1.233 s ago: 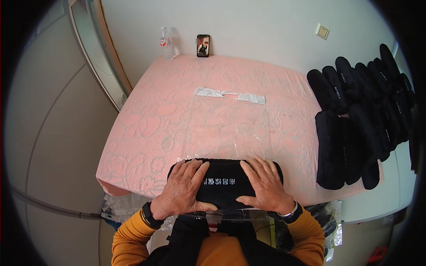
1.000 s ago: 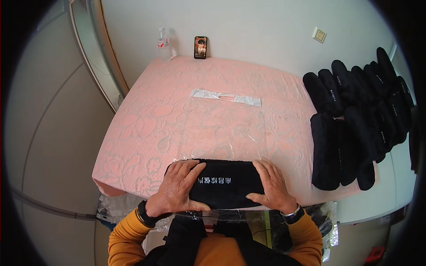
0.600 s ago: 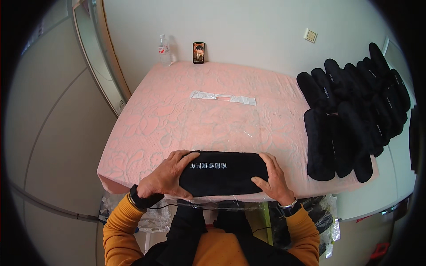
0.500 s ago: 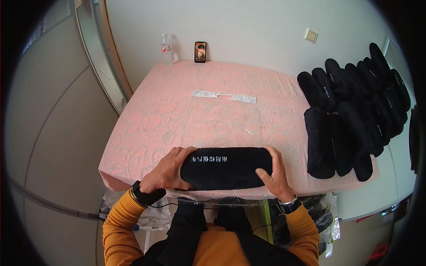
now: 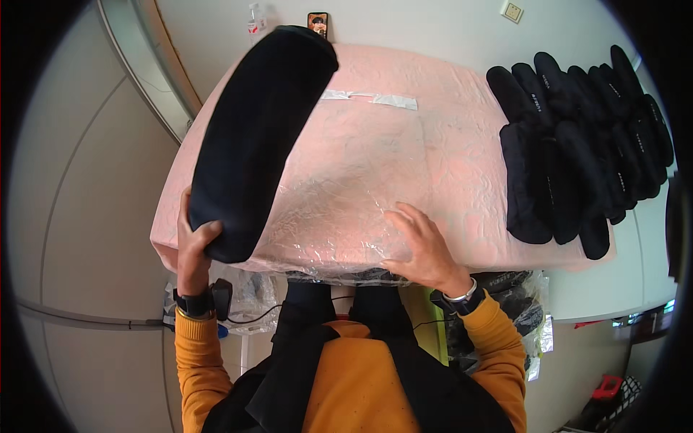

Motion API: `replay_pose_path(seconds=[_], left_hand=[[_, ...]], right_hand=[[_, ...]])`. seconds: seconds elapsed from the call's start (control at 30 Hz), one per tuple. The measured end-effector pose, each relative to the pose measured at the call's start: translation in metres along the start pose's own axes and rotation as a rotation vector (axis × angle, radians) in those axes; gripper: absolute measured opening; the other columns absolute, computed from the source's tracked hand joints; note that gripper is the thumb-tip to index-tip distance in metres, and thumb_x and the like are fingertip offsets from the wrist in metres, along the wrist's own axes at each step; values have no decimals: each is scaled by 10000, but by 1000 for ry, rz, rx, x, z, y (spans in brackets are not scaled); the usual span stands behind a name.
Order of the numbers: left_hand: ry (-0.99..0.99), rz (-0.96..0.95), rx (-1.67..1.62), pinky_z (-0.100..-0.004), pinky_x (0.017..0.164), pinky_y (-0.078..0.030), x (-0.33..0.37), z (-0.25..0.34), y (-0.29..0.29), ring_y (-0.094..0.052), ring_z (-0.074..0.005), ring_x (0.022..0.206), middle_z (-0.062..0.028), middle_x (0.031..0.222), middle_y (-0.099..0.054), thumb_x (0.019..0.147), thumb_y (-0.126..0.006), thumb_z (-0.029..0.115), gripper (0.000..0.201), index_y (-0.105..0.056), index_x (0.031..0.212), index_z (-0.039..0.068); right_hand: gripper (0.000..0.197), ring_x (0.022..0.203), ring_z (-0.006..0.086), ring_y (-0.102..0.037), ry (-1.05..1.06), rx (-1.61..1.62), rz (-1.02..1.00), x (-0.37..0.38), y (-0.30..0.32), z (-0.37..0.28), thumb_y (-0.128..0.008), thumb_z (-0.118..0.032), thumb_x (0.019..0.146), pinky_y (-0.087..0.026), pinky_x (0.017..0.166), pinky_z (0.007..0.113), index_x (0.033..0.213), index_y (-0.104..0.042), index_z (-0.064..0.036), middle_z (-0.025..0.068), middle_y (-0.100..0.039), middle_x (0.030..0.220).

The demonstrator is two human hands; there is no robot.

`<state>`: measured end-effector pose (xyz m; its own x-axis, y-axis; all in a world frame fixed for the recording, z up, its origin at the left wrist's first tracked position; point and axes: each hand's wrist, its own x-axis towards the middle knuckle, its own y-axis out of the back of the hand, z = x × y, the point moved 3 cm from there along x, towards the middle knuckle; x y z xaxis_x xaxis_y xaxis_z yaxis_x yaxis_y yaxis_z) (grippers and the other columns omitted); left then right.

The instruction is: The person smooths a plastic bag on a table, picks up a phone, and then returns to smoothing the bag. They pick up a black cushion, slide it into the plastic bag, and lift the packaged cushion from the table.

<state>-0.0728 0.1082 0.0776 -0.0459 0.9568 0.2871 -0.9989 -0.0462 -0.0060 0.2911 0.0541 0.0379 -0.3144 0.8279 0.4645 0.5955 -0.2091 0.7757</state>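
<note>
Left hand (image 5: 193,242) grips the lower end of a long black fabric piece (image 5: 260,137), fingers wrapped around its edge, lifting it so it runs from lower left up to upper centre of the frame. Right hand (image 5: 422,245) lies flat, fingers spread, on the clear plastic sheet (image 5: 346,209) over the pink tablecloth (image 5: 447,144). The raised piece hides the table's left part; its printed side isn't visible. Half a second ago both hands held it level at the near table edge. Stack of black pieces (image 5: 577,144) sits at right.
</note>
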Motion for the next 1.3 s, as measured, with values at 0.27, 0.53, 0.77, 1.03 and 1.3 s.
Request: replay_pose_path(seconds=[0.27,0.53,0.77,1.03,1.3], left_hand=[[193,126,-343,-340,1034,-430,-72,-52,84,-581,-234,1179,-143,1341,-573,804,-616,236,654,-458,1383,-26],[490,-7,-261,-350,1054,-427,-113,-55,113,-585,-247,1187,-114,1339,-583,650,-734,217,779,-476,1343,-28],[503,-174,-485,-324,1050,-397,-119,25,53,-578,-215,1131,-88,1219,-596,510,-803,198,810,-492,1235,14],[493,-231,-333,-297,957,-453,-132,27,71,-599,-167,1029,-59,1082,-610,529,-781,98,674,-482,1131,39],[481,-194,-149,-211,774,-451,-126,38,71,-565,-77,836,11,913,-578,602,-758,18,498,-472,1006,77]], right_hand=[[362,1023,345,-594,49,-183,-118,9,-38,3,-711,-100,795,-506,863,423,1133,-602,-29,149,-608,1101],[161,799,330,-622,63,-165,-101,31,-24,-29,-655,-56,837,-524,666,399,992,-624,-27,124,-608,883],[195,655,320,-606,48,136,91,57,-2,-51,-626,-34,862,-492,588,386,1056,-633,-31,138,-601,829],[299,650,239,-588,-62,234,70,72,11,-63,-665,30,846,-468,584,317,1143,-645,-10,130,-606,795],[256,629,167,-533,72,210,184,74,8,-82,-663,63,842,-433,564,291,1084,-694,-12,86,-555,754]])
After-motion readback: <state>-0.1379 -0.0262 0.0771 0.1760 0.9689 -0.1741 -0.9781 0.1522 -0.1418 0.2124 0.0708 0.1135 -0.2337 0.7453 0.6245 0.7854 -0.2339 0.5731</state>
